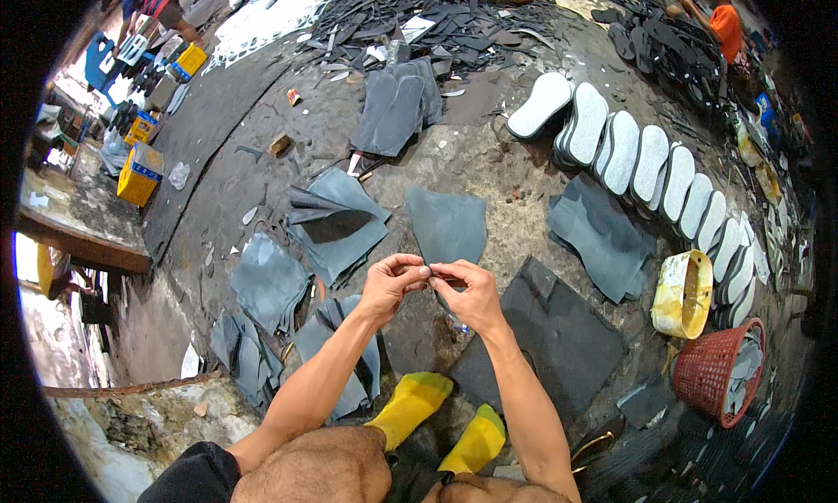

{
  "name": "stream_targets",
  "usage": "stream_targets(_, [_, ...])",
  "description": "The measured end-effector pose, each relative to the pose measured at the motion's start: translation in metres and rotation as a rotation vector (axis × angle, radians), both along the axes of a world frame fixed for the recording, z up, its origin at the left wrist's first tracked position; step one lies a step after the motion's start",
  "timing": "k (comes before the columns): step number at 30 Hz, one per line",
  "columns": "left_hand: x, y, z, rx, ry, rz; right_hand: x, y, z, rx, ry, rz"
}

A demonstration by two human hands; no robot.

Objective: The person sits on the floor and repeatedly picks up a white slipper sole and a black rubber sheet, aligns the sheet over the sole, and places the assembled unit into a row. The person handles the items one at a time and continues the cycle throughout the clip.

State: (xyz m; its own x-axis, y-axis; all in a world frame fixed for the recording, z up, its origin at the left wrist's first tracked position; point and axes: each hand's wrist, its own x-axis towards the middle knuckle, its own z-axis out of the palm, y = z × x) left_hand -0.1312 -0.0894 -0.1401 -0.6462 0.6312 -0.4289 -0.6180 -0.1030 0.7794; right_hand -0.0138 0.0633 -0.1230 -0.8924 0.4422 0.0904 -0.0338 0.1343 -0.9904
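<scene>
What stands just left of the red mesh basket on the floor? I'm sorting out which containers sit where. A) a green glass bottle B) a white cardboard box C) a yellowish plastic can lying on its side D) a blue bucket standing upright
C: a yellowish plastic can lies on its side with its open mouth showing, just left of and above the red mesh basket, below the row of white shoe soles.

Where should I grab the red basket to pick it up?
Grab the red basket by its top rim, coming from above. It stands roughly upright on the floor with its mouth open upward, grey pieces inside, so the rim is free. The yellow tub sits close behind it, so probably take the near edge.
</scene>
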Motion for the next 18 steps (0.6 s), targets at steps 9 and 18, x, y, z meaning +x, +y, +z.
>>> stream_targets(9, [-0.0005, 0.0010, 0.0031, 0.001, 0.024, 0.026, -0.0020, -0.0022, 0.0038, -0.040, 0.000, -0.061])
stream_targets(18, [-0.0002, 0.0020, 0.0029, -0.128, 0.171, -0.072, -0.0033, -0.0032, 0.0030, 0.175, -0.122, -0.093])
